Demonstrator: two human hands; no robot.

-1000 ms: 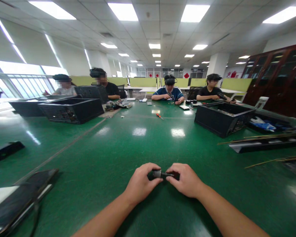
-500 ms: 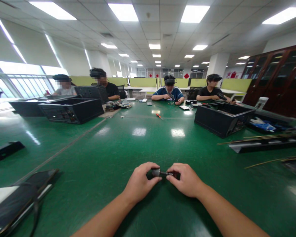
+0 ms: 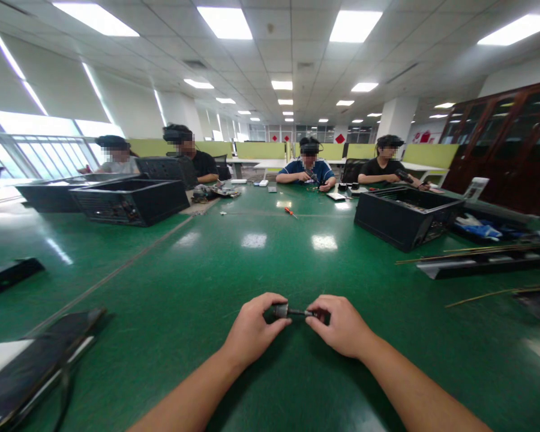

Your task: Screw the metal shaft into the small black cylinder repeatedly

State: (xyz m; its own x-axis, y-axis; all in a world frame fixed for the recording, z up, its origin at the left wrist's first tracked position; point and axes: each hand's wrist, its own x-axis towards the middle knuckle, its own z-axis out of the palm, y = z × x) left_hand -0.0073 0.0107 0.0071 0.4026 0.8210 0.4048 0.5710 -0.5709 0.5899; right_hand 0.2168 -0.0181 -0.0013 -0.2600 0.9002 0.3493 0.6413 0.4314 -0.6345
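From where I stand, with the hands as the dial's centre and twelve straight ahead, a dark bracket (image 3: pixel 11 276) lies between nine and ten o'clock. A flat dark slab (image 3: pixel 40 360) with a strap across it sits between eight and nine, well apart from the hands, and a black case (image 3: pixel 132 201) stands farther off, between ten and eleven.

The left hand (image 3: pixel 255 330) has thumb and fingers clamped on a grey-collared piece (image 3: pixel 281 311), right at the dial's centre, over the green table (image 3: pixel 234 252). From it a slim dark shaft (image 3: pixel 299 312) points to three o'clock. An orange screwdriver (image 3: pixel 290 211) rests at twelve, out of the way.

The right hand (image 3: pixel 339 324) pinches the shaft's far end; its fingers hide the tip, so I can't tell whether this is one piece or two joined.

To my mind the hold works best with both wrists level and the shaft in one straight line, since any sideways bend could bind or strain it. A light, even pinch low over the table would limit a drop.

Another black case (image 3: pixel 396 222) stands between one and two, with a metal channel (image 3: pixel 481 264) toward three.
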